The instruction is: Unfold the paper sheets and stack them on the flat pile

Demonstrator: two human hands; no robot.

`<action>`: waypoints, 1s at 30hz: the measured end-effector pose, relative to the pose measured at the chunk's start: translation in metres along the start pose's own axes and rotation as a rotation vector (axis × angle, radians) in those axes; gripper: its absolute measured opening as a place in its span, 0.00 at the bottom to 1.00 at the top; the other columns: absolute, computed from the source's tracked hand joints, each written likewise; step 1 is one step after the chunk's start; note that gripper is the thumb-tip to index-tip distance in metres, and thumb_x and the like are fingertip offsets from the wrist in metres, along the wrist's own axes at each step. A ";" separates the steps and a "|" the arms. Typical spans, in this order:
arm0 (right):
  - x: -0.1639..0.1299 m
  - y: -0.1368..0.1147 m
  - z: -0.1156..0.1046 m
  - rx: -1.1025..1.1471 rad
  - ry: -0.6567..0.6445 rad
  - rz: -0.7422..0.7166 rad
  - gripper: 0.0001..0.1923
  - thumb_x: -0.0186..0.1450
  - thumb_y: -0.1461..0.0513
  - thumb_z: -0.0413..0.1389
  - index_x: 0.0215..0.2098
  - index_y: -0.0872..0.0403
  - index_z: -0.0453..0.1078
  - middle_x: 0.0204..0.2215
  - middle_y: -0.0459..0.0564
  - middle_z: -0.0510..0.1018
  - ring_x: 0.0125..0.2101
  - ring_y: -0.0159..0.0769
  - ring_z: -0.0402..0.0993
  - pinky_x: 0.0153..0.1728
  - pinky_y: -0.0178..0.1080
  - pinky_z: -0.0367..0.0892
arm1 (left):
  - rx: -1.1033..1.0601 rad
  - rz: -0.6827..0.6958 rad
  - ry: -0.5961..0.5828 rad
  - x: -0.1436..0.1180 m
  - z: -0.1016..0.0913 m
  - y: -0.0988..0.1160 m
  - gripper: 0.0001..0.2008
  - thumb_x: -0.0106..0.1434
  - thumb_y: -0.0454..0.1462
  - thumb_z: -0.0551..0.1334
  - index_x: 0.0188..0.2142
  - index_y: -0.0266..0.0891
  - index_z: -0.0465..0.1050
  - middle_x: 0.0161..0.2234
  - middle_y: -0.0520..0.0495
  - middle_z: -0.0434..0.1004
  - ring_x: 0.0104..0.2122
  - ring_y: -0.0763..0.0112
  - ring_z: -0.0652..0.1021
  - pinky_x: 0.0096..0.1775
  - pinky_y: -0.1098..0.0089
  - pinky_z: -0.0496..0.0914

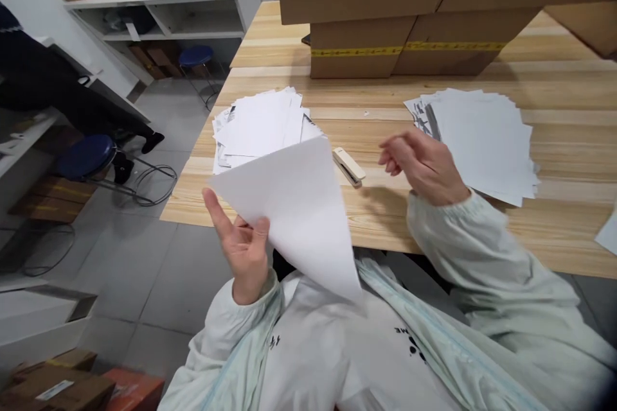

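My left hand (241,245) holds a set of white paper sheets (299,212) by its lower left edge, lifted off the wooden table (376,218) in front of my chest. My right hand (421,164) hovers over the table with fingers loosely apart and nothing in them, just right of a beige stapler (349,166). A loose stack of white sheets (263,122) lies left of the stapler. Another stack of sheets (482,138) lies to the right, partly under my right hand.
Cardboard boxes (409,6) with yellow tape stand at the table's far side. Two blue stools (87,155) and white shelving (183,6) stand on the left, with cables on the floor. Someone's dark-clothed leg (72,103) reaches in at left. More boxes (58,385) sit on the floor at lower left.
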State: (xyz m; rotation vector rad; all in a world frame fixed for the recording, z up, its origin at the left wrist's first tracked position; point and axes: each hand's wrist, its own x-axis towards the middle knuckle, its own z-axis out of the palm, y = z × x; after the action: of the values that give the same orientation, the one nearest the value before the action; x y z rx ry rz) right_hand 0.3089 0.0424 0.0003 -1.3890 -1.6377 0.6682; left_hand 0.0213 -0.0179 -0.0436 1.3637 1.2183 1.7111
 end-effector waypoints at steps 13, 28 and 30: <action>0.082 0.028 0.044 -0.843 -0.274 0.115 0.20 0.68 0.53 0.50 0.51 0.56 0.68 0.41 0.63 0.81 0.41 0.54 0.77 0.41 0.46 0.63 | 0.211 -0.170 -0.218 0.000 0.003 -0.016 0.29 0.70 0.39 0.58 0.69 0.46 0.56 0.57 0.42 0.76 0.51 0.69 0.78 0.53 0.69 0.71; -0.032 0.087 -0.012 0.249 0.104 0.371 0.28 0.65 0.41 0.55 0.55 0.49 0.66 0.44 0.52 0.81 0.42 0.36 0.80 0.40 0.40 0.77 | 0.060 -0.717 -0.566 0.009 0.098 -0.017 0.20 0.61 0.31 0.55 0.49 0.36 0.79 0.18 0.57 0.62 0.18 0.79 0.55 0.22 0.74 0.51; -0.005 0.090 -0.003 0.293 0.075 0.424 0.26 0.67 0.43 0.52 0.54 0.50 0.67 0.48 0.54 0.79 0.47 0.36 0.79 0.46 0.40 0.76 | 0.051 -0.748 -0.567 0.011 0.099 -0.020 0.20 0.60 0.31 0.56 0.49 0.36 0.79 0.17 0.58 0.59 0.17 0.79 0.54 0.22 0.74 0.49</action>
State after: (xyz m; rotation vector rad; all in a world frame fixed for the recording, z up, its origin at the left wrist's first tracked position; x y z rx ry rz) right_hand 0.3564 0.0583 -0.0743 -1.5308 -1.1372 1.0407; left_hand 0.1120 0.0263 -0.0543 1.0992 1.2124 0.7175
